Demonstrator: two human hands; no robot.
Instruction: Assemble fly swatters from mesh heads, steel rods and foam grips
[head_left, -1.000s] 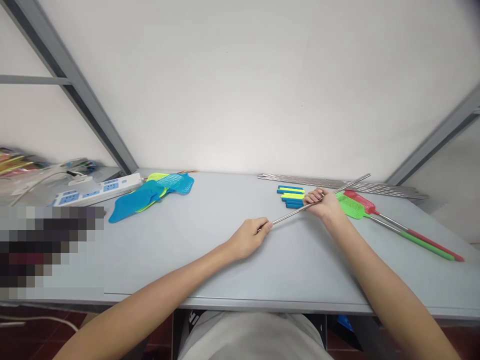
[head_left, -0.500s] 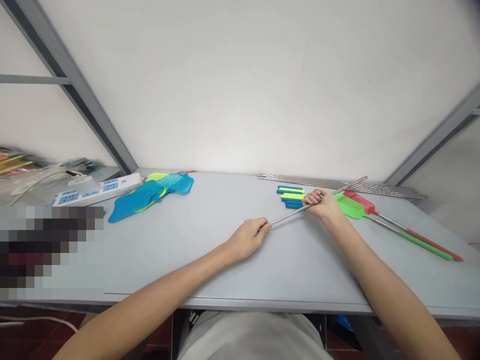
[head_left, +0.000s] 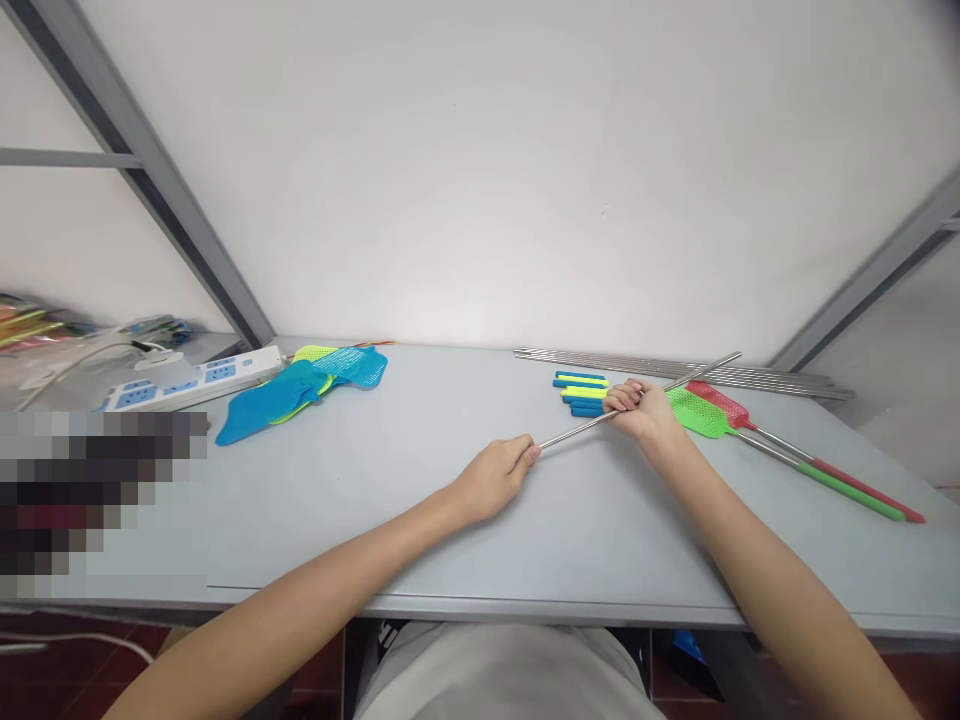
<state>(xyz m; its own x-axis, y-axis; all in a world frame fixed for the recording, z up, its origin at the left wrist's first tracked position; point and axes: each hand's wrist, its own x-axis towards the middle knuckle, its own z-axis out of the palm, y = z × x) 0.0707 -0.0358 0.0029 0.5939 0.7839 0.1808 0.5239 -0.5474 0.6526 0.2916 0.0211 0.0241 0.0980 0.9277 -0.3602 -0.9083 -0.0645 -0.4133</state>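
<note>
A thin metal rod (head_left: 574, 432) slants up to the right across both of my hands. Its lower end disappears into my left hand (head_left: 499, 478), whose fingers are closed on it. Farther along, my right hand (head_left: 637, 408) is wrapped round the rod, palm turned up, and the far end sticks out beyond it. Just left of the right hand lie several blue and yellow handle sleeves (head_left: 583, 394). Behind the right wrist are a green fly swatter (head_left: 701, 412) and a red fly swatter (head_left: 750, 425), each with a metal shaft and coloured grip.
Several more metal rods (head_left: 787, 378) lie along the wall at the back right. Blue and yellow swatter heads (head_left: 277, 400) are piled at the left, beside a white power strip (head_left: 240, 367). The grey table's (head_left: 540, 570) front edge runs under my forearms. A pixelated patch covers the left.
The rod has shifted slightly, its far end a little farther to the right. My hands keep nearly the same places, both still gripping it.
</note>
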